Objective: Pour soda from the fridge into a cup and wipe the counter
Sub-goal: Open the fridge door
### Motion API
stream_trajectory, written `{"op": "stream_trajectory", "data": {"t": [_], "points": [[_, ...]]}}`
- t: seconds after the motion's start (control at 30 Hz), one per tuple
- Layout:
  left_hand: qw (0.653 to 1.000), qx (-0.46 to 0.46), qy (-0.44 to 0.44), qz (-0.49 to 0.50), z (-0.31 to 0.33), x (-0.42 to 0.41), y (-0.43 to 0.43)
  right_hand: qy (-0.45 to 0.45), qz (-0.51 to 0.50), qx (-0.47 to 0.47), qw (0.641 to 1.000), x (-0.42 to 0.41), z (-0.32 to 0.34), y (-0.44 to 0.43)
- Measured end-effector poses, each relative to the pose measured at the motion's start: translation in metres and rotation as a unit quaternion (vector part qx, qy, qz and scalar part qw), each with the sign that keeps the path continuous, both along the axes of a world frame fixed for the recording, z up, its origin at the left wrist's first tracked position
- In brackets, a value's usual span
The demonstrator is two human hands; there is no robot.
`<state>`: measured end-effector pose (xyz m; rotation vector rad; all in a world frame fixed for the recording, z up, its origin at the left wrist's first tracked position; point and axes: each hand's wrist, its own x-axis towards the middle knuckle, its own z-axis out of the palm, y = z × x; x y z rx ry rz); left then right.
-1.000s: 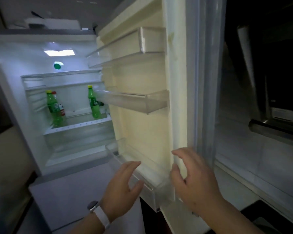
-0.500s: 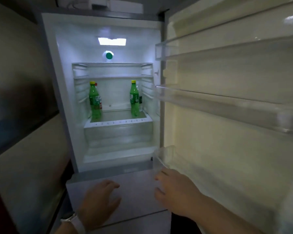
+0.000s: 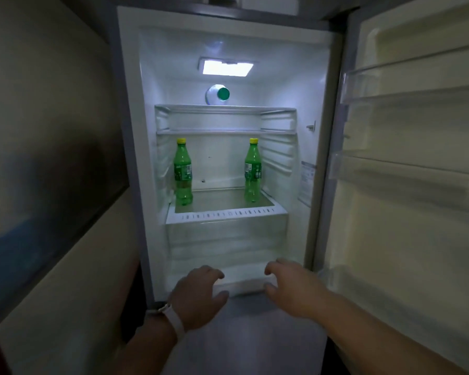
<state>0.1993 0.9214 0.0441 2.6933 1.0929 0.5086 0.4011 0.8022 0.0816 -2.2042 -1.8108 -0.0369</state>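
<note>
The fridge (image 3: 317, 185) stands open and lit in front of me. Two green soda bottles with yellow caps stand upright on its glass shelf: one at the left (image 3: 183, 174), one at the right (image 3: 252, 171). My left hand (image 3: 198, 296), with a white wristband, and my right hand (image 3: 293, 288) hover side by side at the fridge's lower front edge, well below the bottles. Both hands hold nothing, fingers apart and curved. No cup or cloth is in view.
The open fridge door (image 3: 412, 198) with bare clear door shelves fills the right side. A round knob with a green centre (image 3: 218, 93) sits on the back wall above the top shelf. A beige wall (image 3: 52, 185) borders the fridge on the left.
My view has swung from the door to face the fridge's inside. Both hands have left the door's edge and moved forward to the fridge's lower front edge.
</note>
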Motion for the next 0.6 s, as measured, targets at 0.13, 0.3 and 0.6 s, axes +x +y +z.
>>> {"op": "stream_trajectory", "data": {"t": [0.13,0.3,0.6], "points": [[1.0,0.027,0.005,-0.008,0.024,0.019,0.03,0.024,-0.028,-0.017,0.999,0.018,0.017,0.031],[0.998,0.057,0.012,-0.006,0.043,0.043,0.068,0.057,-0.051,-0.045,0.996,0.046,0.019,0.075],[0.999,-0.011,-0.05,0.012,0.081,0.102,0.146,0.256,-0.073,0.075,0.961,0.076,0.028,0.178]]}}
